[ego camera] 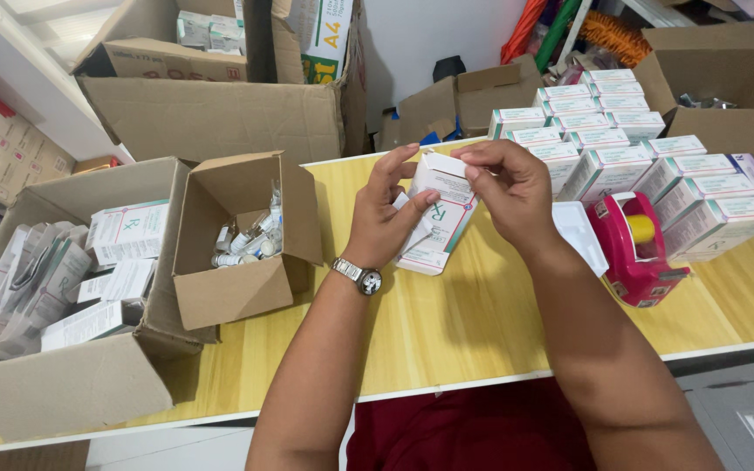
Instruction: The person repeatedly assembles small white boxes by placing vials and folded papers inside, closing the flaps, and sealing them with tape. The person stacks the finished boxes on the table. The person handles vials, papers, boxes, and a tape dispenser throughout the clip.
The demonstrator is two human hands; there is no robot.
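We hold the small carton point(441, 214) mid-frame: our left hand point(386, 218) grips its body to steady it, so our right hand point(503, 187) can pinch the top flap.

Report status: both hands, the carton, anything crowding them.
Left hand and right hand both grip small white carton, held above the table. Tape dispenser close on the right, not touching.

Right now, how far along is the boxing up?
Done: rows of closed white cartons stand stacked at the table's far right. In hand: left hand and right hand hold one small carton above the table, fingers at its top flap. Left: loose vials fill the small open box, and flat cartons lie in the large box.
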